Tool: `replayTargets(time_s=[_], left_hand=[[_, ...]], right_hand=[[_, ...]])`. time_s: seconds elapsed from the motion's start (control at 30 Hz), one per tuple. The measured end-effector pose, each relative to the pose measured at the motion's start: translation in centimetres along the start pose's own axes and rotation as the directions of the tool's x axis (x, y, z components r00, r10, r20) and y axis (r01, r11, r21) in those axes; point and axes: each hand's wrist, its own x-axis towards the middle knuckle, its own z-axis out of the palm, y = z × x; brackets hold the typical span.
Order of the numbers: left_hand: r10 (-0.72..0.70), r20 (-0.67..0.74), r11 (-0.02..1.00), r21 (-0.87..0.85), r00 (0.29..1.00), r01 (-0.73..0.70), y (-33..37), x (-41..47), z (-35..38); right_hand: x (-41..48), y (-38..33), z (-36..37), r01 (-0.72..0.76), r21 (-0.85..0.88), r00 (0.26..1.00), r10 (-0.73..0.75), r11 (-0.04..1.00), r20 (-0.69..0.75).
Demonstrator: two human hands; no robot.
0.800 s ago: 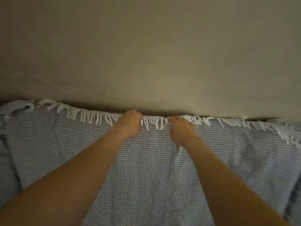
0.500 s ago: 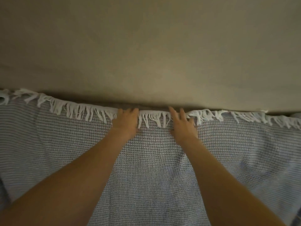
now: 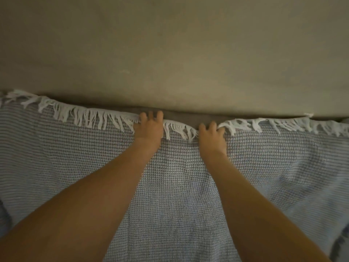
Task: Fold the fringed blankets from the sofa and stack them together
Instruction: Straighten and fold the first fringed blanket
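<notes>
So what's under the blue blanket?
Only a dark brown strip shows past its fringe. The left hand and right hand rest on top of the blanket. Whatever lies beneath the cloth is covered.

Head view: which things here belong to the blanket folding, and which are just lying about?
Job: fringed blanket; left hand and right hand, both resting at its fringed edge.
Just there: plain beige surface behind; dark strip between it and the blanket.
</notes>
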Motion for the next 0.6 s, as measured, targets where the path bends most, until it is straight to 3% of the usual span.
replayTargets(time_s=[0.1, 0.23, 0.37, 0.47, 0.6], left_hand=[[0.060, -0.018, 0.998, -0.034, 0.998, -0.060, -1.3, -1.3, -0.7], [0.009, -0.043, 0.981, -0.195, 0.999, -0.017, -2.6, -5.1, -1.8], [-0.086, -0.108, 0.991, -0.108, 0.990, 0.075, -3.3, -10.2, -3.4], [-0.167, -0.093, 0.986, -0.009, 0.982, 0.167, -3.4, -14.1, -4.7], [-0.248, -0.103, 0.962, -0.141, 0.963, 0.232, -3.1, -19.2, -7.9]], right_hand=[[-2.3, -0.8, -0.7, 0.091, -0.129, 0.995, -0.085, 0.988, 0.046], [-6.4, -0.9, -1.3, 0.184, -0.108, 0.981, -0.190, 0.977, -0.046], [-10.3, 0.0, -4.6, 0.199, -0.124, 0.973, -0.211, 0.972, -0.090], [-13.1, 0.9, -7.6, 0.131, -0.164, 0.990, -0.120, 0.978, 0.072], [-18.1, 3.6, -9.6, 0.110, -0.177, 0.970, -0.067, 0.978, 0.232]])
